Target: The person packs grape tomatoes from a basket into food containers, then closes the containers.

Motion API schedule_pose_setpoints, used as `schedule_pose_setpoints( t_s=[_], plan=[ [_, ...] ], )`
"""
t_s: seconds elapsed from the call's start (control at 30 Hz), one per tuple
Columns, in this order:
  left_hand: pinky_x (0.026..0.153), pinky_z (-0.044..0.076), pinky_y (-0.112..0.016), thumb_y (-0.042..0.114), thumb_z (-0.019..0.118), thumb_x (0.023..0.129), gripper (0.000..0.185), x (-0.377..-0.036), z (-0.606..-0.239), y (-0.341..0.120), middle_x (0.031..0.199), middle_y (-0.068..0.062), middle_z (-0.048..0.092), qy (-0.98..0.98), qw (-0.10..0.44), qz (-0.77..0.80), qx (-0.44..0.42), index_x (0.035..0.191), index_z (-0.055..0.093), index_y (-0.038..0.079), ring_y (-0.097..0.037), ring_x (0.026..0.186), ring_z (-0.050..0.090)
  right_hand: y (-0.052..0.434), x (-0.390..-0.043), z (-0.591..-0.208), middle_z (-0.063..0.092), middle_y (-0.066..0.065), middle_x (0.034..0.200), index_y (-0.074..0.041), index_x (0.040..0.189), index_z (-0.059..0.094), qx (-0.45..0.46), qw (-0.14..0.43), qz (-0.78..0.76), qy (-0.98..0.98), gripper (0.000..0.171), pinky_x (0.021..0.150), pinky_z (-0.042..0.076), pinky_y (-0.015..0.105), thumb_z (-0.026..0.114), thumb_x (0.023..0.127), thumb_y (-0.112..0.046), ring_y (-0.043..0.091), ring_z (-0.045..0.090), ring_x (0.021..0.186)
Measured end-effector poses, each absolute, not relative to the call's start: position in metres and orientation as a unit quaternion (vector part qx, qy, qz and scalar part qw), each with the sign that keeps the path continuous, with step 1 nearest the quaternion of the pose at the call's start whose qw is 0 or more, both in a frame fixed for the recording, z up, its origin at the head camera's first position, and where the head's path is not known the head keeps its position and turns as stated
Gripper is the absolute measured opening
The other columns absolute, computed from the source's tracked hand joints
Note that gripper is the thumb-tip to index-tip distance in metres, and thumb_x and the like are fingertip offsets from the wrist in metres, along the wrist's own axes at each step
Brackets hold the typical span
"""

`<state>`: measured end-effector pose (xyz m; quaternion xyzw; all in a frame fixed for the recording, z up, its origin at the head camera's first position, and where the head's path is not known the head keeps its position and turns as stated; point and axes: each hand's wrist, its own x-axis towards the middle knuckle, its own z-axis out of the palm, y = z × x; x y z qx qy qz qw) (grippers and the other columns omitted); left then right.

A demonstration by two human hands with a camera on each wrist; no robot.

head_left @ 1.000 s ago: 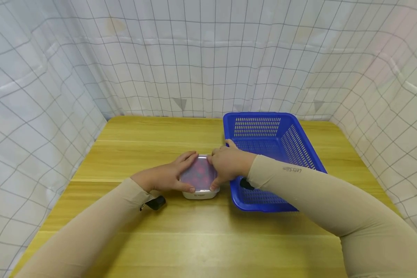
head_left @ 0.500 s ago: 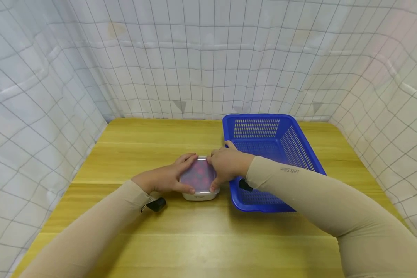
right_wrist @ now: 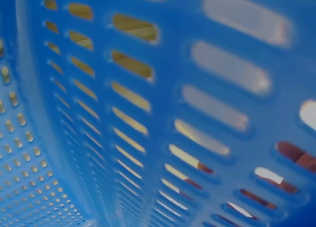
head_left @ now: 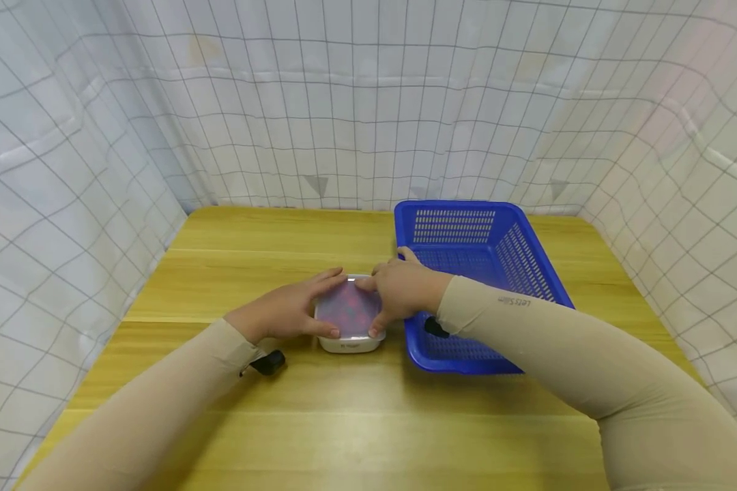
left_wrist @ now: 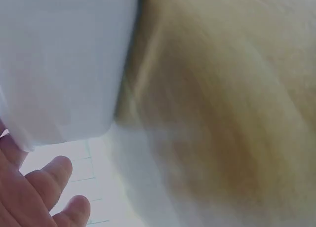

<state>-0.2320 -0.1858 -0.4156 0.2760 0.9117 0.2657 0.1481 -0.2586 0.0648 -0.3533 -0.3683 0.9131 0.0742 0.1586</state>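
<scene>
Near the wooden table's (head_left: 221,402) centre, left hand (head_left: 282,312) and right hand (head_left: 399,290) clasp a small white plastic box with translucent lid (head_left: 350,320), fingers curled over opposite edges, steadying it beside the blue perforated basket (head_left: 516,266).

a staged recording booth rather than a lived-in room — white grid-printed curtains (head_left: 368,102) hang on three sides of a wooden table (head_left: 356,423), enclosing it closely.

free: bare table (head_left: 233,266) left, front | obstacle: blue basket (head_left: 531,262) right
</scene>
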Motion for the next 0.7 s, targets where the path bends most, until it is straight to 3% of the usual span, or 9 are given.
schedule_pose_setpoints(
  t_s=[0.2, 0.43, 0.57, 0.7],
  plan=[
    [0.122, 0.038, -0.058, 0.063, 0.08, 0.085, 0.1, -0.23, -0.414, -0.195, 0.176, 0.0, 0.023, 0.917, 0.137, 0.259, 0.272, 0.166, 0.035, 0.025, -0.034, 0.157, 0.036, 0.063, -0.258, -0.354, 0.057, 0.007, 0.155, -0.033, 0.161, 0.045, -0.371, 0.16, 0.074, 0.912, 0.098, 0.127, 0.01, 0.07, 0.08, 0.079, -0.071, 0.034, 0.052, 0.145],
    [0.119, 0.042, -0.059, 0.069, 0.079, 0.082, 0.102, -0.232, -0.409, -0.194, 0.175, 0.0, 0.028, 0.925, 0.127, 0.229, 0.274, 0.164, 0.039, 0.024, -0.035, 0.151, 0.045, 0.058, -0.259, -0.35, 0.043, 0.008, 0.167, -0.024, 0.162, 0.044, -0.394, 0.164, 0.099, 0.899, 0.099, 0.128, 0.011, 0.068, 0.079, 0.081, -0.069, 0.033, 0.044, 0.153],
    [0.12, 0.041, -0.058, 0.069, 0.079, 0.083, 0.101, -0.229, -0.406, -0.194, 0.174, -0.001, 0.029, 0.928, 0.125, 0.217, 0.276, 0.164, 0.04, 0.022, -0.035, 0.154, 0.041, 0.054, -0.26, -0.349, 0.042, 0.013, 0.167, -0.013, 0.161, 0.044, -0.418, 0.176, 0.094, 0.886, 0.099, 0.13, 0.026, 0.056, 0.081, 0.084, -0.063, 0.032, 0.047, 0.151],
    [0.122, 0.039, -0.057, 0.065, 0.079, 0.085, 0.1, -0.228, -0.406, -0.195, 0.175, -0.002, 0.027, 0.924, 0.132, 0.228, 0.277, 0.165, 0.038, 0.022, -0.035, 0.155, 0.039, 0.053, -0.262, -0.349, 0.043, 0.015, 0.166, -0.01, 0.16, 0.045, -0.419, 0.189, 0.087, 0.884, 0.099, 0.124, 0.04, 0.044, 0.082, 0.085, -0.061, 0.036, 0.052, 0.145]
  ],
)
